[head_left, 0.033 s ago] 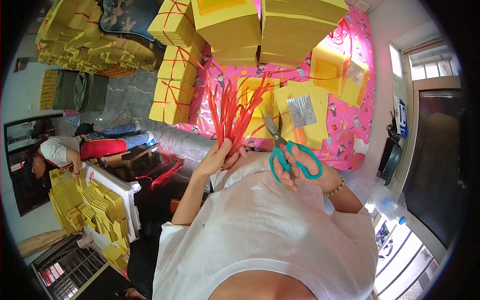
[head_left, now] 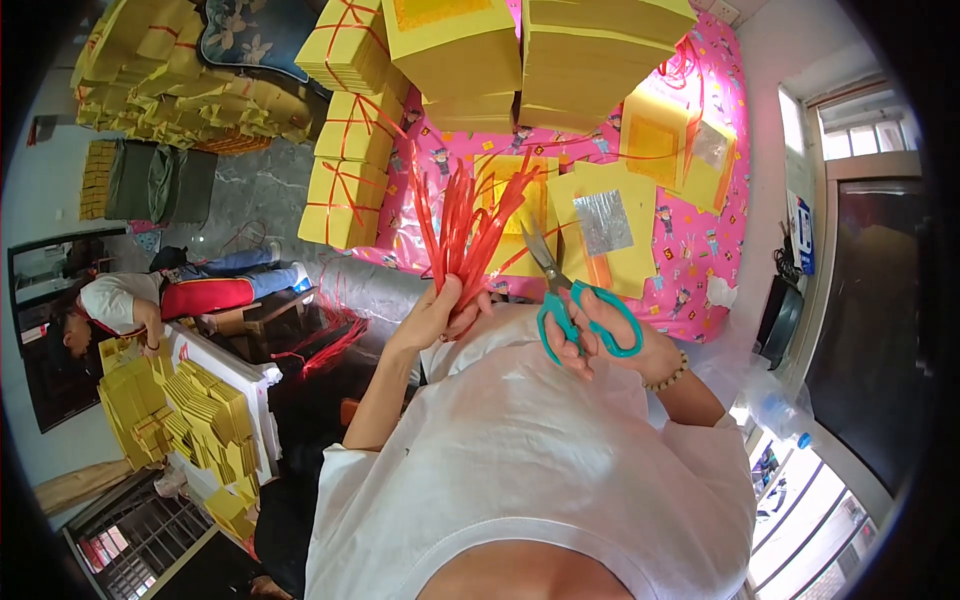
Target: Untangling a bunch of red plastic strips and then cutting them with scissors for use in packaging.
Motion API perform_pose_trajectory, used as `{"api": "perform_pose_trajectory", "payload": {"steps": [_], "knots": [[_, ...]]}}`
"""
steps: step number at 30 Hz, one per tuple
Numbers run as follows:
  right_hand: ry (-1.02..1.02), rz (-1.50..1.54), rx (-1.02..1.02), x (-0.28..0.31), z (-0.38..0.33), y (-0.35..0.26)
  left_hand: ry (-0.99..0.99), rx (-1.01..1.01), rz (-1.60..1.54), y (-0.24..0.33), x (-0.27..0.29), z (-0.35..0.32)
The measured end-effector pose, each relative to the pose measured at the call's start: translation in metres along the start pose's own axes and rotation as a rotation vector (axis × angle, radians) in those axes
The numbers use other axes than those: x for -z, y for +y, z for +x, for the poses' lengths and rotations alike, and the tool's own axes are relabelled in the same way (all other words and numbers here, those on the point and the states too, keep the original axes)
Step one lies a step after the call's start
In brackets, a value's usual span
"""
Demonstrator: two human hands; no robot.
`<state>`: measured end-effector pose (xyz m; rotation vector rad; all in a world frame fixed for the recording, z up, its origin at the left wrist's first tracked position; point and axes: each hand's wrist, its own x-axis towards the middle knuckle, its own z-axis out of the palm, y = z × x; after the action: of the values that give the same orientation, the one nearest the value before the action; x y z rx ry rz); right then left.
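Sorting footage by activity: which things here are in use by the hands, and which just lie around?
In use:
left hand gripping red strips
right hand holding teal scissors

Lying about:
tied yellow paper bundles
foil-faced sheet
pink patterned cloth

The scissors have bare metal blades and glossy teal plastic handles. The red strips look like thin, shiny plastic ribbon. The yellow stacks are matt paper, and one sheet carries a square of dull silver foil. The pink cover under them is a smooth printed sheet.
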<state>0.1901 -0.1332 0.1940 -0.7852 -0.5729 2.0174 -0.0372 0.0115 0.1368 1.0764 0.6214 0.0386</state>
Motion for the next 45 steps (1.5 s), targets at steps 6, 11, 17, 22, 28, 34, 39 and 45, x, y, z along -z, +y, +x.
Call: {"api": "perform_pose_trajectory", "payload": {"steps": [6,11,17,22,28,34,39,45], "knots": [[0.061,0.045,0.025,0.007,0.011,0.002,-0.059,0.015,-0.071,-0.001,-0.001,0.001],[0.069,0.129,0.021,0.011,0.018,-0.002,-0.099,0.013,-0.05,-0.003,-0.001,0.0],[0.137,0.207,0.038,0.013,0.013,-0.005,-0.074,0.018,-0.059,-0.003,-0.001,-0.002],[0.144,0.217,0.109,0.022,0.005,-0.001,0.013,0.059,-0.003,0.003,-0.004,-0.003],[0.008,-0.008,0.081,-0.006,-0.007,-0.009,0.198,-0.01,0.173,0.006,-0.016,-0.002],[0.0,0.083,-0.173,-0.015,0.012,0.008,0.299,-0.087,0.355,-0.002,-0.019,0.005],[0.16,0.111,-0.222,-0.011,0.023,0.005,0.285,-0.15,0.346,-0.012,-0.019,0.006],[0.165,0.137,-0.297,-0.012,0.027,0.001,0.297,-0.066,0.348,-0.007,-0.021,0.004]]}}
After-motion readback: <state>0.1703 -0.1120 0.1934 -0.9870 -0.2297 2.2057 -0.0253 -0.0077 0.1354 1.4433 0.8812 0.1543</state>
